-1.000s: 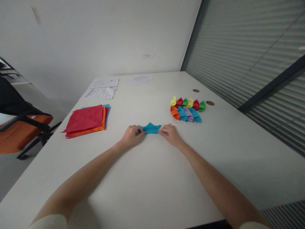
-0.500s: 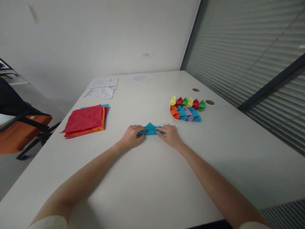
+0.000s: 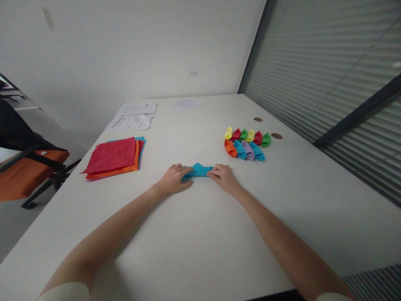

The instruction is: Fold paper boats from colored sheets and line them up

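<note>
A folded blue sheet of paper (image 3: 199, 170) lies on the white table, long and narrow with a small peak along its far edge. Its left end is under my left hand (image 3: 174, 179), whose fingers rest over it with the thumb at the near side. At the other end, my right hand (image 3: 224, 177) pinches the paper between thumb and fingers. Parts of both ends are hidden by my hands. To the right stand two rows of small folded paper pieces, among them an orange piece (image 3: 230, 148) and a green piece (image 3: 266, 140).
A stack of coloured sheets with a red sheet (image 3: 111, 154) on top lies to the left. Printed papers (image 3: 133, 121) are near the wall. Two round holes (image 3: 277, 136) mark the table's right side, by the window blinds (image 3: 313, 67). An orange-seated chair (image 3: 31, 175) stands left.
My right hand's fingers have drawn together into a pinch at the paper's right end. My left hand stays on the left end, its thumb slightly lower. The view has shifted slightly.
</note>
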Motion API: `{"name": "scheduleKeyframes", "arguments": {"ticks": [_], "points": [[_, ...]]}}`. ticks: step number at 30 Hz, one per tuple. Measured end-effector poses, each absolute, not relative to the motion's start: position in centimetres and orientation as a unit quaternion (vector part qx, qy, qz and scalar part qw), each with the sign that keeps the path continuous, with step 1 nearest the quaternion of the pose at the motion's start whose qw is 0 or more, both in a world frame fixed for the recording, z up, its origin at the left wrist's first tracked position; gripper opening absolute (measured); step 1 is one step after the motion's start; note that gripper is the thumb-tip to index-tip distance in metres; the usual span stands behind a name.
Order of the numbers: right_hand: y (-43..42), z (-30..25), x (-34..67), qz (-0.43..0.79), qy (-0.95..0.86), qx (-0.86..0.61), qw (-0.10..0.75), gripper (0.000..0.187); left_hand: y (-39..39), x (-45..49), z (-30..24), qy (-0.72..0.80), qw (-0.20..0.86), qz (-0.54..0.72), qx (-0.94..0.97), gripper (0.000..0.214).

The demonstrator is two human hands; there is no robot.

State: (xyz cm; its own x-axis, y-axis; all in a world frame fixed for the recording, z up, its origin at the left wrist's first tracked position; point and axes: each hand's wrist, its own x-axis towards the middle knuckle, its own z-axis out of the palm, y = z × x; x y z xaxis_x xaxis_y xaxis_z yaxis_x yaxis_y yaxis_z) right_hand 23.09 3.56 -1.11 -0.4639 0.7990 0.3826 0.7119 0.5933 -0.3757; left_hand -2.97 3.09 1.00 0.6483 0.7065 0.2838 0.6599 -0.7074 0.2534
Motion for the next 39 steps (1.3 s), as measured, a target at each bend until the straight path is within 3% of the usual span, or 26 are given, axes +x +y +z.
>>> {"name": "scheduleKeyframes", "arguments": {"ticks": [3,11,15,18,21,26,39], "points": [[3.7,-1.1,23.1,0.112,-0.833,-0.457,0.293,0.032,3.3,-3.3,1.0,0.374,0.074,0.191,0.904,0.050],[4.0,-1.3,23.4,0.118,-0.831,-0.438,0.321,0.030,4.2,-3.6,-0.2,0.356,0.022,0.267,0.895,0.020],[4.1,-1.1,23.8,0.110,-0.864,-0.397,0.288,0.025,4.2,-3.6,-0.3,0.365,0.003,0.221,0.904,0.022],[4.0,-0.9,24.0,0.117,-0.880,-0.377,0.264,0.032,4.0,-3.6,-0.1,0.376,0.004,0.212,0.902,0.022],[3.9,-0.8,24.0,0.126,-0.879,-0.371,0.272,0.033,4.1,-3.7,-0.2,0.378,0.013,0.226,0.898,0.023],[4.3,-1.3,23.9,0.126,-0.871,-0.369,0.297,0.020,4.5,-4.1,-0.8,0.375,0.036,0.254,0.891,0.024],[4.2,-1.6,23.4,0.140,-0.822,-0.466,0.296,0.024,4.5,-3.4,-0.4,0.382,0.105,0.287,0.872,0.023]]}}
